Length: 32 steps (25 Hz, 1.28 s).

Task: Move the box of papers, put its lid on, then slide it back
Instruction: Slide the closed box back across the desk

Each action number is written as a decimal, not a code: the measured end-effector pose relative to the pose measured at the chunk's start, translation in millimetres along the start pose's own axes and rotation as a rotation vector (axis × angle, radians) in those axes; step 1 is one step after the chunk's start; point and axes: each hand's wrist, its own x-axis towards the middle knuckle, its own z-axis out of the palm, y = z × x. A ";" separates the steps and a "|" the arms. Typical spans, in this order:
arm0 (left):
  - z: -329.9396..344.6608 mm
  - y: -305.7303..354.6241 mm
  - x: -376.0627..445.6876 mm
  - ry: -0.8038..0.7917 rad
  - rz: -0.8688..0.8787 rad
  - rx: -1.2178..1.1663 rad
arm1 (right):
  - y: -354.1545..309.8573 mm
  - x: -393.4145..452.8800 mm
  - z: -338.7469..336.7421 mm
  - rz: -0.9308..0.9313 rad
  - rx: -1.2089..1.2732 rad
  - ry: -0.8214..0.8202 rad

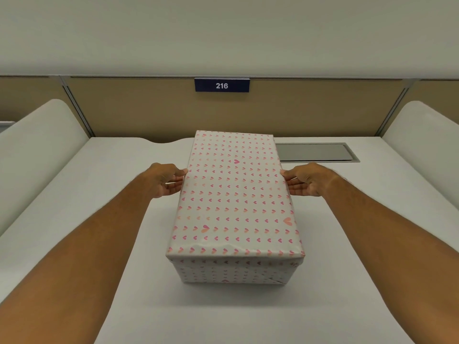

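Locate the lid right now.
In the head view the lid sits closed on the box, centre of the white desk, between the left hand and right hand, below the 216 sign.

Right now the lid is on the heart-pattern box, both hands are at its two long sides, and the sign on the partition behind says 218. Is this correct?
One detail is wrong: the sign reads 216, not 218, as the head view shows. The rest holds: the lid is on the box, with the left hand and right hand at its two long sides.
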 end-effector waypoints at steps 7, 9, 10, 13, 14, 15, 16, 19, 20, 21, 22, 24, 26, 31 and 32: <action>-2.1 8.3 2.9 0.010 0.011 0.022 | -0.1 3.8 -3.5 0.008 -0.012 -0.029; -2.3 7.0 4.5 0.022 0.008 0.025 | 0.2 5.0 -3.3 0.011 -0.009 -0.034; -1.9 5.1 5.3 0.024 0.000 0.030 | 0.2 5.8 -2.8 0.008 -0.011 -0.034; 1.3 -0.5 8.7 0.028 -0.024 0.050 | 0.3 7.3 -1.1 -0.001 -0.018 -0.031; 2.2 -1.3 10.0 0.032 -0.032 0.057 | 0.3 7.4 -0.4 -0.003 -0.022 -0.028; 2.4 -1.6 10.8 0.035 -0.037 0.062 | 0.2 7.3 0.6 -0.004 -0.026 -0.026; 2.6 -1.6 11.5 0.035 -0.042 0.066 | 0.1 6.9 1.1 -0.007 -0.028 -0.025; 2.9 -0.8 11.2 0.041 -0.041 0.082 | -1.2 5.5 2.1 -0.024 -0.027 -0.019; 3.1 -1.2 10.3 0.046 -0.031 0.090 | -1.4 5.0 2.8 -0.034 -0.032 -0.013; 3.1 -2.0 8.8 0.051 -0.015 0.103 | -1.1 4.0 3.7 -0.049 -0.045 -0.003; 2.8 -2.7 7.2 0.052 0.004 0.125 | -0.5 3.0 4.8 -0.070 -0.064 0.013; -0.3 -4.7 2.7 0.038 0.034 0.173 | 0.4 -0.5 6.8 -0.113 -0.104 0.046; -6.3 -5.9 -1.8 0.006 0.034 0.203 | 0.0 -5.1 6.3 -0.118 -0.139 0.048; -15.3 -6.0 -12.6 -0.068 -0.002 0.229 | -2.5 -14.5 3.0 -0.027 -0.224 -0.029; -14.3 -7.7 -14.0 -0.065 0.000 0.224 | -1.1 -14.4 3.3 -0.025 -0.217 -0.032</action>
